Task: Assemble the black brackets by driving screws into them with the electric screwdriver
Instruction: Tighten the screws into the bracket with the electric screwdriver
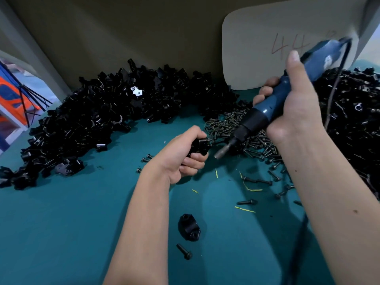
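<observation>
Teal bench, black bracket heap along back. Left hand, fingers clamped on glossy black bracket mid-bench. Right hand grips blue screwdriver, tip just beside bracket, over screws.

There is one view only, from a wide-angle camera on the person's head, looking forward and down over both forearms onto the teal counter. It sits close: the left hand and right hand fill the middle, and the arms run out of the bottom edge. It faces the tan back panel, whose straight edges bow toward the corners, while the counter's near edge lies out of sight.
</observation>
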A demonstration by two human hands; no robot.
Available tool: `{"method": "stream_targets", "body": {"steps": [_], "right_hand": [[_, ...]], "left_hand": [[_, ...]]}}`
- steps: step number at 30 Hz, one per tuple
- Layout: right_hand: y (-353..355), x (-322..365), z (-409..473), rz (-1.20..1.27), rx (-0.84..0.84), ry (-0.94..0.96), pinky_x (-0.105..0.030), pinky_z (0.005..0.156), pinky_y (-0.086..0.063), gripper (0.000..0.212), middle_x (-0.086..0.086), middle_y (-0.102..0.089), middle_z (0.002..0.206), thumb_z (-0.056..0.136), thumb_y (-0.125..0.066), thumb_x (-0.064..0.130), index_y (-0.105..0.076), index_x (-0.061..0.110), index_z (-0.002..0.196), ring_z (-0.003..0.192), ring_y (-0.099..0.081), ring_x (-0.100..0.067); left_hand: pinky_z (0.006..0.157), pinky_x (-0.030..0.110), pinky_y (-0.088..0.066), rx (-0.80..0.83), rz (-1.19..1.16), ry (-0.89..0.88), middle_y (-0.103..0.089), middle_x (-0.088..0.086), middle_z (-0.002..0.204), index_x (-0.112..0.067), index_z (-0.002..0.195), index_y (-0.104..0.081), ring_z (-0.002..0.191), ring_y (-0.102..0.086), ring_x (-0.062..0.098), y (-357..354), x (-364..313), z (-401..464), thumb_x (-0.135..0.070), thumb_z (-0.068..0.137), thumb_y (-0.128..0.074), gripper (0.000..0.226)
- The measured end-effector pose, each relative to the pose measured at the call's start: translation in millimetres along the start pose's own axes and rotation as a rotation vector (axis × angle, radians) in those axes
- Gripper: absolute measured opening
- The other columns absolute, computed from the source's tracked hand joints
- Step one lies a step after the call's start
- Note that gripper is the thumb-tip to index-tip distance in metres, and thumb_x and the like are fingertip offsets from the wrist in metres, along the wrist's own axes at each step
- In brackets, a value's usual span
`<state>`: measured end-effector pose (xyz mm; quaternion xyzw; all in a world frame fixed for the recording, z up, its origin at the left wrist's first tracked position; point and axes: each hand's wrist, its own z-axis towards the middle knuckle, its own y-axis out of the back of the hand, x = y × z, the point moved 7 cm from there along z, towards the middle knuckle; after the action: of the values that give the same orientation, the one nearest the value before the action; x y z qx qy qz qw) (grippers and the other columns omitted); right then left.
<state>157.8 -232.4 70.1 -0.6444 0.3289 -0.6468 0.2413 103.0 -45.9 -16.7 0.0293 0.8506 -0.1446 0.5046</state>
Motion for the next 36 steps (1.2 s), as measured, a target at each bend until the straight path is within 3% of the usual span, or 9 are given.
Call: {"method": "stream_targets", "body": {"steps": [3,7,10,36], "right_hand": [[0,16,-2,-0.024,-0.033,0.135,-0.028,0.052,-0.045,0.036,0.000,-0.052,0.070,0.095,-0.074,0.033,-0.047,0.014,0.110,0.054,-0.048,-0.013],[-1,25,-8,-0.027,-0.061,0.260,-0.030,0.052,-0.042,0.024,-0.002,-0.050,0.067,0.094,-0.065,0.019,-0.045,0.011,0.105,0.052,-0.046,-0.017],[-3,23,-11,-0.037,-0.075,0.304,-0.031,0.051,-0.042,0.025,-0.003,-0.049,0.064,0.094,-0.064,0.017,-0.043,0.010,0.105,0.051,-0.045,-0.018],[-12,24,-21,-0.080,-0.035,0.376,-0.030,0.051,-0.039,0.016,-0.002,-0.045,0.062,0.096,-0.055,0.009,-0.041,0.011,0.102,0.048,-0.040,-0.018]], "left_hand": [[0.031,0.013,-0.015,0.000,0.079,0.010,-0.030,-0.008,0.050,-0.024,0.051,-0.041,0.036,-0.018,0.003,3,1,-2,-0.035,0.096,-0.043,0.047],[0.042,0.013,-0.012,-0.154,0.262,-0.077,-0.028,-0.004,0.056,-0.025,0.065,-0.036,0.044,-0.016,0.009,8,-3,-1,-0.034,0.076,-0.055,0.024],[0.045,0.016,-0.011,-0.210,0.346,-0.138,-0.029,-0.006,0.055,-0.026,0.065,-0.033,0.046,-0.015,0.012,7,-6,2,-0.034,0.072,-0.056,0.025],[0.041,0.012,-0.013,-0.105,0.254,-0.089,-0.030,-0.005,0.054,-0.026,0.062,-0.037,0.043,-0.017,0.008,-1,-2,5,-0.033,0.075,-0.057,0.025]]}}
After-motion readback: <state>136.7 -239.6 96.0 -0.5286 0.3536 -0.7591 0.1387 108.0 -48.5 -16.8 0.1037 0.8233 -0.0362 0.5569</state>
